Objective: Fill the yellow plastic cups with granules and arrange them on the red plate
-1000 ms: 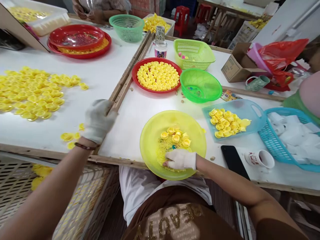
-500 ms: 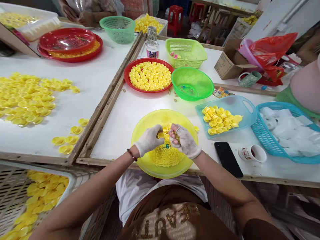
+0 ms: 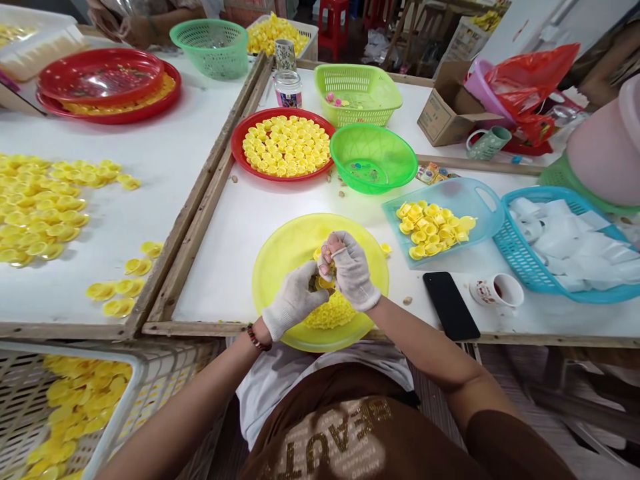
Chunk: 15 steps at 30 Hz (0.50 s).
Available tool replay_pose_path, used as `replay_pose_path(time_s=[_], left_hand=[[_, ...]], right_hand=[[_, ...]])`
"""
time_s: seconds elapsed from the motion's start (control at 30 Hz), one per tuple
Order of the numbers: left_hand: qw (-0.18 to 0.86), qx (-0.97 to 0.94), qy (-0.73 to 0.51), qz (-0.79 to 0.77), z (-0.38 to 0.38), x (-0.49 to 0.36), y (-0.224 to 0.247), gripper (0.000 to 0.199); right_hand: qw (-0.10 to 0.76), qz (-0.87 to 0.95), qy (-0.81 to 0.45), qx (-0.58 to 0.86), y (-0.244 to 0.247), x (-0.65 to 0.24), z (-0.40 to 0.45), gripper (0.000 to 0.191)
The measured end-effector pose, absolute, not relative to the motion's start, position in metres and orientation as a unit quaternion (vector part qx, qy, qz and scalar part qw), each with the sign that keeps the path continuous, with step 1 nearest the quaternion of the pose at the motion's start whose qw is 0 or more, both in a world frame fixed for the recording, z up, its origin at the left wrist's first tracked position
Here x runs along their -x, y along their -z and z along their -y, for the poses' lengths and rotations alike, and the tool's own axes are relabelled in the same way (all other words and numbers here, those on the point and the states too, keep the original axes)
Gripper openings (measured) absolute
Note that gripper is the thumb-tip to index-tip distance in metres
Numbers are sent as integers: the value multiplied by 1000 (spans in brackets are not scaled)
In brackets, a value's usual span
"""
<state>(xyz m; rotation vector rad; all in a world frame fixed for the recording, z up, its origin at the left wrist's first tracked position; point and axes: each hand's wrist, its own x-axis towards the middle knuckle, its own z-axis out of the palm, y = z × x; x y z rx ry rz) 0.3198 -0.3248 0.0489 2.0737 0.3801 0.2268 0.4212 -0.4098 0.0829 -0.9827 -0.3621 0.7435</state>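
Both left hand (image 3: 299,297) and right hand (image 3: 353,272) gloved: left fingers half-curled right by a yellow cup (image 3: 327,285), hold on it impossible to tell; right fingers folded in, seemingly on some of the small yellow pieces (image 3: 330,317) heaped below in the yellow basin (image 3: 280,245). Probably light, stiff, slightly slippery; best pinched by the cup's rim.

Head view — forward, down over yellow basin (image 3: 274,267).
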Motion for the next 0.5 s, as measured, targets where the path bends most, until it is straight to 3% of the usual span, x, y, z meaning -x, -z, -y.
replay_pose_path(time_s=[0.5], left_hand=[[525,-833,-75,-154,326,-319,-49,22]], right_hand=[[782,199,-346,479,-77,-424,410,37]])
